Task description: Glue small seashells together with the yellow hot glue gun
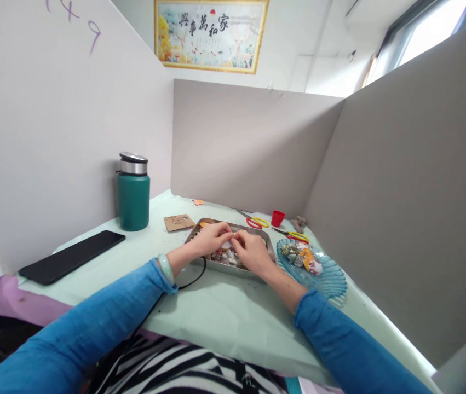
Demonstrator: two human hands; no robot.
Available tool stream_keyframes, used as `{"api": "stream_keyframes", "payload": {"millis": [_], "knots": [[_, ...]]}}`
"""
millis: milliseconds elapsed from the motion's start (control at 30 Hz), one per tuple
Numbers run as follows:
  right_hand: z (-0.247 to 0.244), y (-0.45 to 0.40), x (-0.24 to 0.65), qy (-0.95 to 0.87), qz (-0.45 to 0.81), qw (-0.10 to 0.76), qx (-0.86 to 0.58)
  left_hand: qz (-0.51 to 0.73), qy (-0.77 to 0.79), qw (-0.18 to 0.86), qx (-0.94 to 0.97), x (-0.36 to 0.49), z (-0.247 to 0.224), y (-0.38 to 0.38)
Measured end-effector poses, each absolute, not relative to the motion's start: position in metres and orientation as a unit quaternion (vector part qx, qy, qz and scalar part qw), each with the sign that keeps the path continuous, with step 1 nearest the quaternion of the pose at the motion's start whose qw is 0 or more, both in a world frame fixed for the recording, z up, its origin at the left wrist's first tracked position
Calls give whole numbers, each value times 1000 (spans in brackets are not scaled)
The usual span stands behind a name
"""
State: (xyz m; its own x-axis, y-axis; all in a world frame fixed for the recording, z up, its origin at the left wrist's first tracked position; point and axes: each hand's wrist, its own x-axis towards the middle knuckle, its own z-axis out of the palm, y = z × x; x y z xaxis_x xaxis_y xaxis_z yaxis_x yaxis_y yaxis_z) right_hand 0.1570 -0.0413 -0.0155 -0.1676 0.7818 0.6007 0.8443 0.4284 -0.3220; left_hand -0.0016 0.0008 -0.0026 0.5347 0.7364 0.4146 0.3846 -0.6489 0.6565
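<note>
Over a shallow metal tray (233, 270) my two hands meet, fingertips nearly touching. My left hand (213, 237) is closed in a pinch, and so is my right hand (251, 250). Something small and pale seems to be between the fingertips, too small to name. Inside the tray lie several small shell-like or stone-like pieces (233, 257), partly hidden by my hands. To the right of my right hand, a blue ribbed glass plate (333, 279) bears greenish-grey, orange and white shell-like pieces (300, 255).
Behind the tray lie red-and-yellow scissors (257, 222), a second pair of scissors (296, 236) and a red cup (277, 218). A brown card (179, 222), green bottle (134, 200) and black phone-like slab (72, 256) are on the left. Grey partitions (253, 142) enclose the table. A black cord (195, 281) runs by my left wrist.
</note>
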Motion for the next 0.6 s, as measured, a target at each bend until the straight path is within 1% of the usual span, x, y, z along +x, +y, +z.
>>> {"api": "stream_keyframes", "payload": {"millis": [600], "knots": [[-14, -41, 157, -746, -48, 382, -543, 360, 324, 317, 816, 0, -2, 2]]}}
